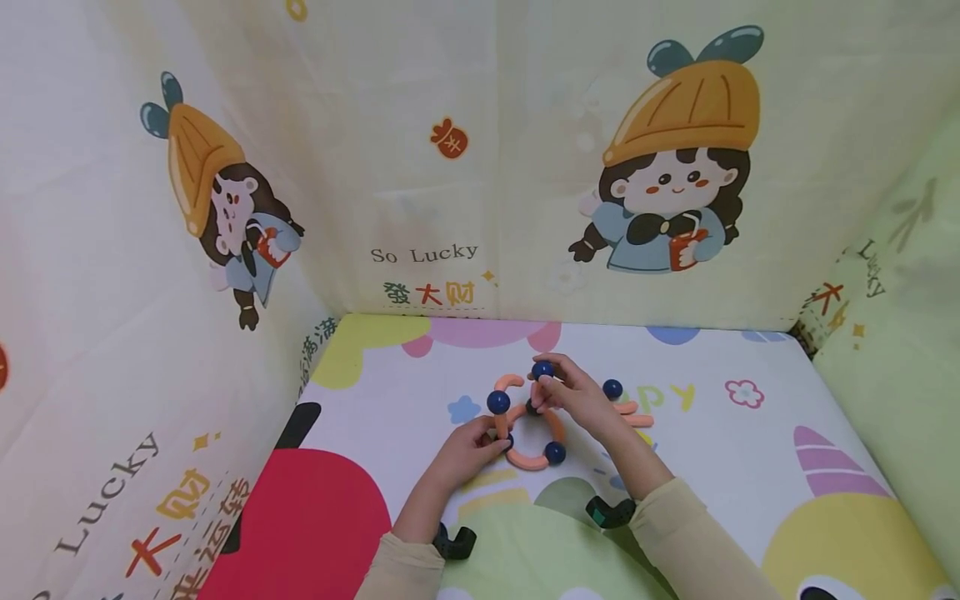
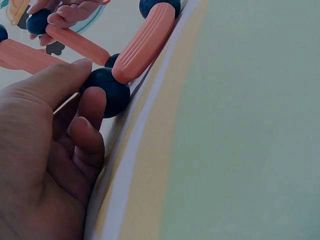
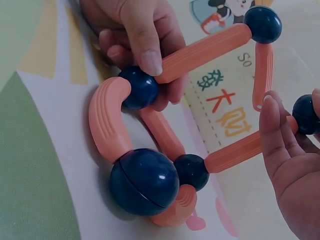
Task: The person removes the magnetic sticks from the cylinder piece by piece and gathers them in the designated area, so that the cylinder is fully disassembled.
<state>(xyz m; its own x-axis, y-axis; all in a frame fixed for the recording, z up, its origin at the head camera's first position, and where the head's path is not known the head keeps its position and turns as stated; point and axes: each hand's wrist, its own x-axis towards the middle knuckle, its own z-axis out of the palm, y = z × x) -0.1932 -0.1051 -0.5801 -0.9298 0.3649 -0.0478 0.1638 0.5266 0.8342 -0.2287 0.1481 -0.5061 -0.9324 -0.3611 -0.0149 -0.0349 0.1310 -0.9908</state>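
Curved orange rods (image 1: 527,461) and dark blue balls (image 1: 555,452) form a ring lying on the mat. My left hand (image 1: 465,450) pinches one ring ball (image 2: 112,95) between thumb and fingers. From that ball an orange rod (image 3: 207,52) rises to an upper blue ball (image 3: 263,25), which carries a curved rod (image 1: 510,380) with its far end near my right hand. At the ring's far side, another upright rod (image 3: 234,152) ends in a blue ball (image 1: 543,370). The fingers of my right hand (image 1: 576,396) grip this top ball, partly covering it.
To the right of my right hand lie a loose blue ball (image 1: 612,389) and loose orange rods (image 1: 637,421). A patterned mat (image 1: 720,450) covers the surface. Printed cloth walls (image 1: 525,208) enclose it at the back and both sides.
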